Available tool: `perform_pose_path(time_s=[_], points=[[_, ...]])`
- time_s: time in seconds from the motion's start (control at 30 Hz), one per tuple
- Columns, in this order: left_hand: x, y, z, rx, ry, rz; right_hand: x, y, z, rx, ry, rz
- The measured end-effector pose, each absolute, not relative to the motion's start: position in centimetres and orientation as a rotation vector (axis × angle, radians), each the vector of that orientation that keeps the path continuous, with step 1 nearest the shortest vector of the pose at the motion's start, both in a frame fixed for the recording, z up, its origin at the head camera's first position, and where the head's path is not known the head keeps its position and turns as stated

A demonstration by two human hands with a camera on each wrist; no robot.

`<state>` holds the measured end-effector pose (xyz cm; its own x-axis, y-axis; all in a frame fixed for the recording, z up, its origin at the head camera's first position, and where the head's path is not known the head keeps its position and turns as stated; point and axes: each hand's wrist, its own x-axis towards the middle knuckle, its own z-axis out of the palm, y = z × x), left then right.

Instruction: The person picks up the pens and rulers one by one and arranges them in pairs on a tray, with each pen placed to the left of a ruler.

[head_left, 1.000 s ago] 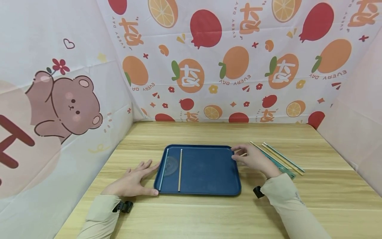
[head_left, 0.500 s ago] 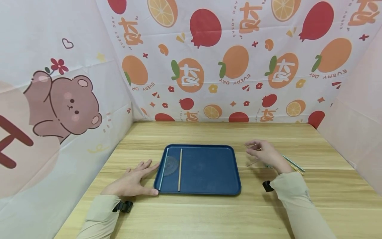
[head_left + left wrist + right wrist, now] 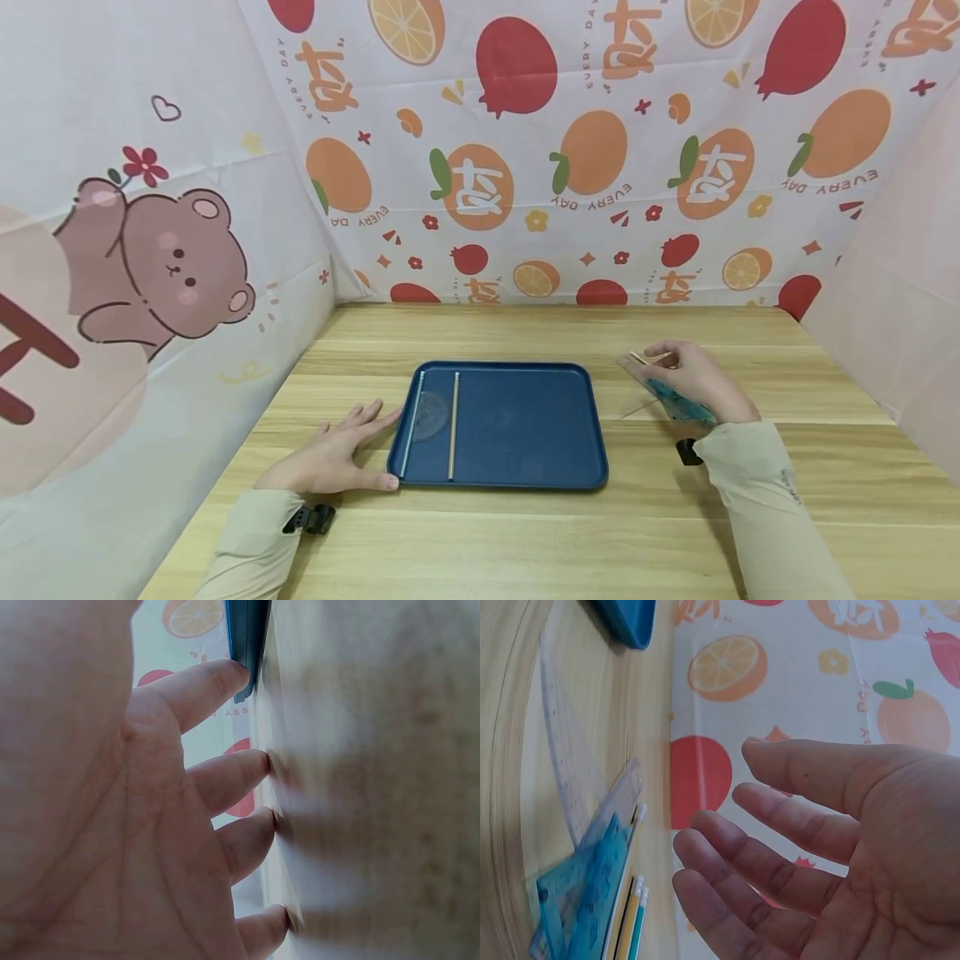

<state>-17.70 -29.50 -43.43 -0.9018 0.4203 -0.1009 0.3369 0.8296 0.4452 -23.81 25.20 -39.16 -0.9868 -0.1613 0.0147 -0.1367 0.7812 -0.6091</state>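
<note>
My left hand (image 3: 341, 454) lies spread at the left side of the blue tray (image 3: 525, 425). Its thumb touches the near left corner, and a finger (image 3: 214, 686) reaches the tray's side. In the tray, a teal pencil (image 3: 412, 429), a clear protractor (image 3: 431, 417) and a gold pencil (image 3: 453, 429) lie towards the left. Over the pile right of the tray hovers my right hand (image 3: 697, 379), fingers loosely bent and holding nothing. Below it are a clear ruler (image 3: 615, 799), a blue set square (image 3: 551, 896), a blue ruler (image 3: 596, 900) and several pencils (image 3: 632, 915).
A clear scale-marked plastic piece (image 3: 562, 742) sticks out of the pile towards the tray. Wooden tabletop (image 3: 495, 542) surrounds everything. A fruit-print cloth (image 3: 540, 167) hangs behind the table, and a bear-print cloth (image 3: 172, 250) hangs at the left.
My right hand has moved from the tray's right rim rightwards to above the pile of rulers and pencils. My left hand and the things in the tray have stayed put.
</note>
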Motion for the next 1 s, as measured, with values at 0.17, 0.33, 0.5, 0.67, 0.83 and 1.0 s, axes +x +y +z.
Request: perform_pose_path(time_s=[0.17,0.33,0.5,0.67,0.83,1.0], points=[[-17.8,-29.7,-43.4,0.584,2.819,0.64,-23.8,26.1,-39.2,-0.228,2.93,-0.988],[-17.9,-29.7,-43.5,0.581,2.814,0.645,-23.7,27.4,-39.4,-0.191,2.914,-0.989],[-17.7,-29.7,-43.5,0.582,2.822,0.634,-23.9,28.3,-39.9,-0.149,2.92,-0.968],[-17.7,-29.7,-43.4,0.601,2.838,0.615,-24.1,28.9,-40.6,-0.148,2.931,-0.94],[-17.7,-29.7,-43.5,0.592,2.835,0.615,-24.1,29.3,-41.1,-0.156,2.928,-0.906],[-17.7,-29.7,-43.6,0.579,2.825,0.622,-23.9,29.6,-41.5,-0.148,2.879,-0.895]])
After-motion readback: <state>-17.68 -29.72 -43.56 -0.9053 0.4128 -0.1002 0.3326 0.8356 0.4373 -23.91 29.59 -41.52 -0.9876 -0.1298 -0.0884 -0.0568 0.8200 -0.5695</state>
